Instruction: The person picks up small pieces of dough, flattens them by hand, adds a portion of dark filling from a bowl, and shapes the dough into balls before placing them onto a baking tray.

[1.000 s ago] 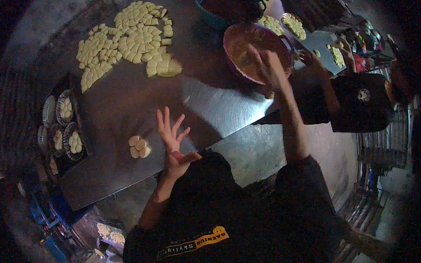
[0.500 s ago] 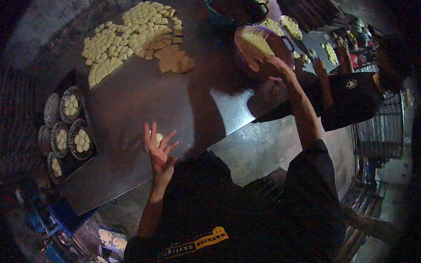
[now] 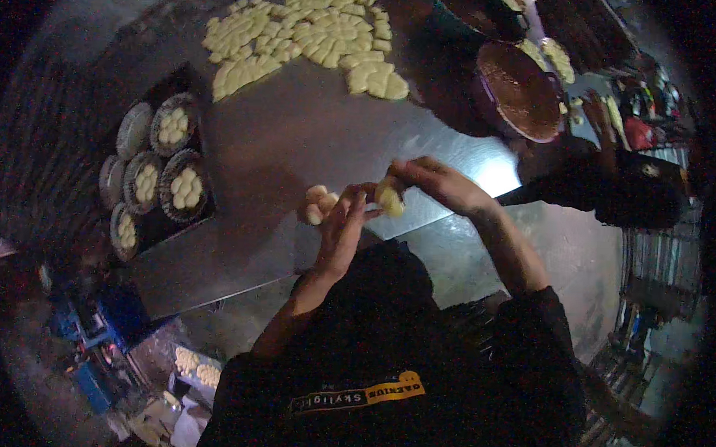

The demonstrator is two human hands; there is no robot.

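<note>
My right hand [image 3: 438, 181] holds a pale lump of dough [image 3: 390, 199] between its fingertips, just above the near edge of the steel table [image 3: 298, 142]. My left hand [image 3: 344, 227] is raised flat beside it, fingers straight and touching the lump. A small cluster of dough balls [image 3: 318, 204] lies on the table just left of my hands.
Several fluted round tins [image 3: 171, 162] with dough balls sit on a dark tray at the left. A wide spread of shaped dough pieces [image 3: 301, 32] covers the far table. A purple bowl [image 3: 519, 91] stands at the far right, with another person's hand [image 3: 598, 114] beyond it.
My right hand has come back from the purple bowl with a lump of dough. It now meets my left hand, which has lifted off the table.
</note>
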